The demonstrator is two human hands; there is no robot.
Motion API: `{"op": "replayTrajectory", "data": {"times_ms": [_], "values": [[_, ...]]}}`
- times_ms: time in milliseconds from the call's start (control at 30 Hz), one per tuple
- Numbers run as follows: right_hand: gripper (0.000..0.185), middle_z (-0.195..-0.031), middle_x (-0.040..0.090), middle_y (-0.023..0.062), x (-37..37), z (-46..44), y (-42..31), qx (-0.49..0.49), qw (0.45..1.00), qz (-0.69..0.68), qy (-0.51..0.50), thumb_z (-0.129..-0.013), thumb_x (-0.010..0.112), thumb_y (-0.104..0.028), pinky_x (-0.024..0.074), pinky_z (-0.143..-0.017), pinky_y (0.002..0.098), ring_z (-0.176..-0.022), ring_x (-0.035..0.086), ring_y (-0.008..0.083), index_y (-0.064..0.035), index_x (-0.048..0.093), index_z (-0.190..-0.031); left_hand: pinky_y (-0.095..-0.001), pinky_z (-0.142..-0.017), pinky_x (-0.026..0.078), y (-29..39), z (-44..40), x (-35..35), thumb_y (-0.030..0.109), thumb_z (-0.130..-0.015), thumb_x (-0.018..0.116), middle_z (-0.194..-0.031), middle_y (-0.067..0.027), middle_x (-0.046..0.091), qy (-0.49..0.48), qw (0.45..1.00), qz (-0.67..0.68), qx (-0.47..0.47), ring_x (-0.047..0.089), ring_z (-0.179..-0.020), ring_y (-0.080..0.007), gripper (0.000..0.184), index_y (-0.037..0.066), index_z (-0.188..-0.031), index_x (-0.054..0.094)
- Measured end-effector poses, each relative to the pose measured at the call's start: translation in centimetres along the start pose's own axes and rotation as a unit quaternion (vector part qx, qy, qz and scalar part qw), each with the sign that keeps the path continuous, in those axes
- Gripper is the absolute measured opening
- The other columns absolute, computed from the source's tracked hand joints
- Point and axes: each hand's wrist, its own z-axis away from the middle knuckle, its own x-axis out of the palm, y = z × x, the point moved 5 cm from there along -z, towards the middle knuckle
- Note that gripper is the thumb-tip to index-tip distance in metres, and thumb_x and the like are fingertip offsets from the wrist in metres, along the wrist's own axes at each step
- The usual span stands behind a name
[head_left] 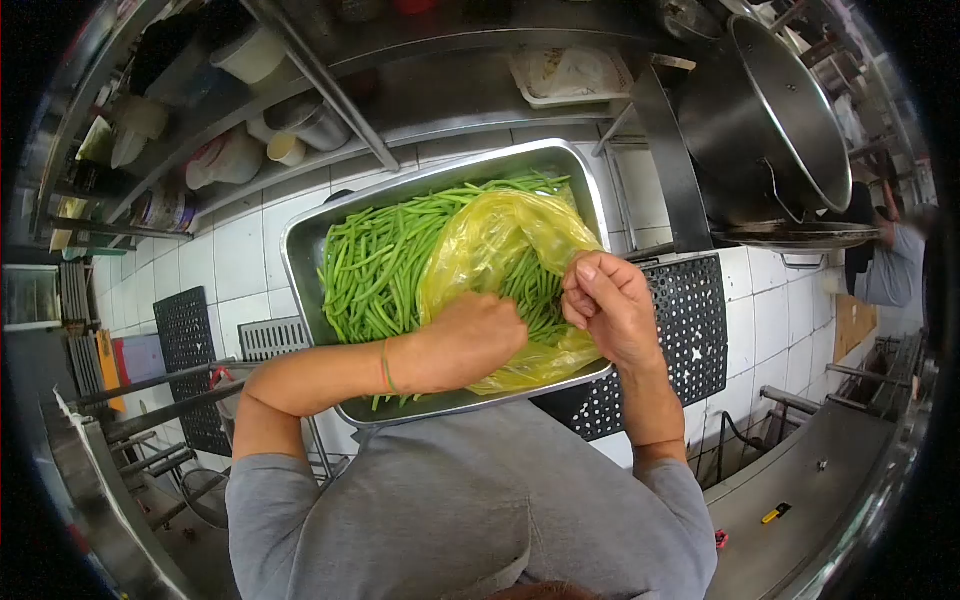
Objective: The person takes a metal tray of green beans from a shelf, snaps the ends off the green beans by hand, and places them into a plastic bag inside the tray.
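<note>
Long green beans (385, 260) fill much of a rectangular steel tray (440, 180) in front of my body. A yellow plastic bag (495, 225) lies open on the right part of the tray, with more beans inside it. My left hand (475, 335) is closed in a fist at the bag's near left side; its fingers point down, and whatever they hold is hidden. At the bag's right edge, my right hand (605, 300) is closed, fingers curled against the thumb; what is between them is too small to make out.
Steel shelves with containers (285, 148) run along the far side. A large metal pot (765, 120) stands at upper right. Black perforated mats (690, 325) lie on the white tiled floor. Another person's grey sleeve (895, 265) shows at far right.
</note>
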Motion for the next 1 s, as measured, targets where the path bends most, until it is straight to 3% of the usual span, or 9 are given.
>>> {"op": "replayTrajectory", "data": {"times_ms": [67, 200, 267, 300, 367, 467, 500, 567, 1000], "values": [[0.025, -0.064, 0.045, -0.0023, -0.1, 0.2, 0.2, 0.003, 0.999, 0.032, 0.003, -0.1, 0.056, -0.018, 0.0328, -0.047, 0.0218, -0.053, 0.037, 0.0051, 0.002, 0.061, -0.086, -0.0416, -0.06, 0.056, -0.1, -0.3, 0.6, 0.001, -0.07, 0.064, -0.075, -0.0211, 0.068, 0.017, 1.0, -0.004, -0.003, 0.07, -0.071, -0.0348, 0.008, -0.002, -0.072, 0.07], [0.024, -0.065, 0.049, -0.0012, -0.6, 0.6, 0.1, 0.007, 0.997, 0.074, 0.006, -0.1, 0.056, -0.017, 0.0331, -0.047, 0.0215, -0.054, 0.04, 0.0043, 0.0026, 0.063, -0.087, -0.0416, -0.061, 0.056, -0.5, -0.2, 0.5, 0.002, -0.069, 0.064, -0.072, -0.0206, 0.068, 0.012, 1.0, -0.008, -0.011, 0.07, -0.07, -0.0363, 0.01, -0.001, -0.075, 0.071], [0.023, -0.071, 0.054, -0.0005, -0.8, 0.7, 0.1, 0.011, 0.99, 0.138, -0.003, -0.099, 0.058, -0.017, 0.0339, -0.05, 0.0205, -0.057, 0.045, 0.0044, 0.0036, 0.067, -0.095, -0.0433, -0.074, 0.053, -1.4, 0.8, -0.6, 0.011, -0.083, 0.063, -0.084, -0.0173, 0.066, -0.027, 0.995, 0.067, -0.069, 0.067, -0.081, -0.0335, 0.015, -0.003, -0.086, 0.067], [0.023, -0.071, 0.054, -0.0005, -0.7, 0.7, 0.0, 0.011, 0.99, 0.138, -0.003, -0.099, 0.058, -0.017, 0.0339, -0.05, 0.0205, -0.057, 0.045, 0.0044, 0.0036, 0.067, -0.095, -0.0433, -0.074, 0.053, -1.4, 1.4, -1.6, 0.011, -0.083, 0.063, -0.084, -0.0173, 0.066, -0.028, 0.995, 0.066, -0.069, 0.067, -0.081, -0.0335, 0.015, -0.003, -0.086, 0.067], [0.022, -0.077, 0.057, -0.0006, -0.2, 0.5, -0.5, -0.026, 0.966, 0.256, -0.01, -0.098, 0.059, -0.015, 0.0352, -0.052, 0.0211, -0.061, 0.047, 0.0059, 0.0025, 0.069, -0.106, -0.044, -0.072, 0.051, -1.4, 2.7, -4.9, 0.017, -0.088, 0.063, -0.082, -0.0144, 0.064, 0.084, 0.983, 0.147, -0.073, 0.065, -0.077, -0.033, 0.019, -0.001, -0.088, 0.067], [0.021, -0.078, 0.057, 0.0001, 0.6, 0.4, -0.5, -0.049, 0.957, 0.283, -0.046, -0.097, 0.059, -0.012, 0.0366, -0.055, 0.0232, -0.064, 0.048, 0.0085, 0.0007, 0.069, -0.111, -0.0426, -0.078, 0.05, -1.4, 3.7, -6.9, 0.017, -0.092, 0.059, -0.083, -0.0159, 0.064, 0.056, 0.971, 0.22, -0.08, 0.064, -0.082, -0.0329, 0.022, -0.002, -0.087, 0.069], [0.021, -0.078, 0.057, 0.0001, 0.7, 0.3, -0.6, -0.049, 0.957, 0.283, -0.046, -0.097, 0.059, -0.012, 0.0366, -0.055, 0.0232, -0.064, 0.048, 0.0085, 0.0007, 0.069, -0.111, -0.0426, -0.078, 0.05, -1.6, 3.8, -6.8, 0.017, -0.092, 0.059, -0.083, -0.0159, 0.064, 0.056, 0.971, 0.219, -0.08, 0.064, -0.082, -0.0329, 0.022, -0.002, -0.087, 0.069], [0.019, -0.075, 0.057, 0.0029, 1.3, 0.3, -1.3, -0.102, 0.922, 0.364, -0.086, -0.095, 0.06, -0.009, 0.0381, -0.055, 0.0259, -0.064, 0.05, 0.0104, 0.0007, 0.069, -0.109, -0.0392, -0.062, 0.048, -2.0, 3.9, -6.6, 0.017, -0.087, 0.066, -0.076, -0.0127, 0.061, 0.11, 0.958, 0.258, -0.054, 0.062, -0.068, -0.0295, 0.017, 0.0, -0.087, 0.067], [0.012, -0.069, 0.055, 0.0053, 3.2, 1.4, -2.0, -0.165, 0.88, 0.44, -0.07, -0.087, 0.066, -0.002, 0.0383, -0.054, 0.0284, -0.061, 0.05, 0.0138, 0.0014, 0.071, -0.098, -0.0385, -0.058, 0.047, -2.0, 3.3, -6.3, 0.016, -0.086, 0.067, -0.071, -0.0126, 0.059, 0.112, 0.959, 0.258, -0.011, 0.06, -0.062, -0.0287, 0.017, -0.001, -0.086, 0.066]]}}
